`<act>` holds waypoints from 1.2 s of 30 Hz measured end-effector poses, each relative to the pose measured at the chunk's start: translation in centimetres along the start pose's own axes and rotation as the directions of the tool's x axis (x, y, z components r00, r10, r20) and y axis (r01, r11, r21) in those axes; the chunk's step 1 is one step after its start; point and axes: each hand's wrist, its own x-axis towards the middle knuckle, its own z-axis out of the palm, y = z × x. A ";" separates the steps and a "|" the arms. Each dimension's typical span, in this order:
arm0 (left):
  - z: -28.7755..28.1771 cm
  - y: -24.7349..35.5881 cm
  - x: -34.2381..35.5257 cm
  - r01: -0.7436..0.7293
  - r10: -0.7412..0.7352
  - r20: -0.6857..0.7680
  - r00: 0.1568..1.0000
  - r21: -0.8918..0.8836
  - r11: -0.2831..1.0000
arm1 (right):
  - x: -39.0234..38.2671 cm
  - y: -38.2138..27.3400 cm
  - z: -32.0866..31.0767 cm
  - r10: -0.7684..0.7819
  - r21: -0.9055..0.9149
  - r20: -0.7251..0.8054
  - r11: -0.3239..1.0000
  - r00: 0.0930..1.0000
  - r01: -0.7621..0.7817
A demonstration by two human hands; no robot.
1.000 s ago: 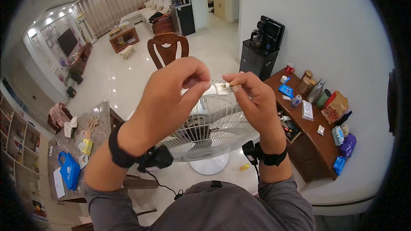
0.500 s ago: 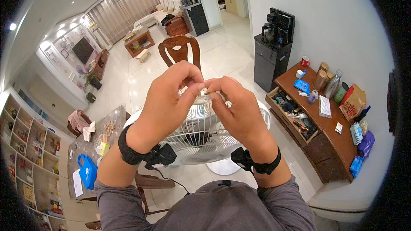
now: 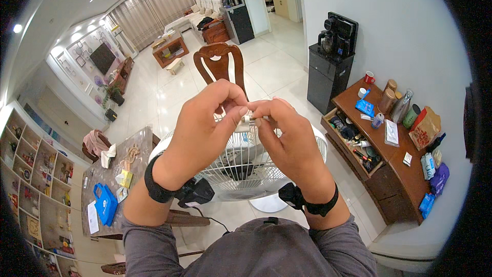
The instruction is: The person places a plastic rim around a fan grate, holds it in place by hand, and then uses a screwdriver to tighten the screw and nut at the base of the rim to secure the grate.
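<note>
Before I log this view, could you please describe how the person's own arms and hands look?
The left hand and right hand are ungloved. Each wrist wears a black wrist strap with a compact black device on its inner side; a thin dark cable trails from the left one. Plain dark grey sleeves end near the elbows.

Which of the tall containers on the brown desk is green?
The dark-topped canister just right of the silver flask; its body is green, while the jars further left look bronze.
</note>
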 end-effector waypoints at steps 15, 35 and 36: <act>0.0 0.2 -0.3 0.014 -0.008 0.082 0.997 -0.078 0.997 | -0.2 -0.3 0.1 0.063 0.007 -0.014 0.998 0.998 -0.063; 0.7 -0.3 0.4 0.074 -0.063 0.087 0.994 -0.127 0.989 | -0.2 -0.5 0.2 0.055 0.030 -0.020 0.998 0.998 -0.055; 0.7 -0.3 0.5 0.102 -0.090 0.095 0.991 -0.126 0.987 | -0.2 -0.4 0.2 0.058 0.016 -0.019 0.998 0.998 -0.057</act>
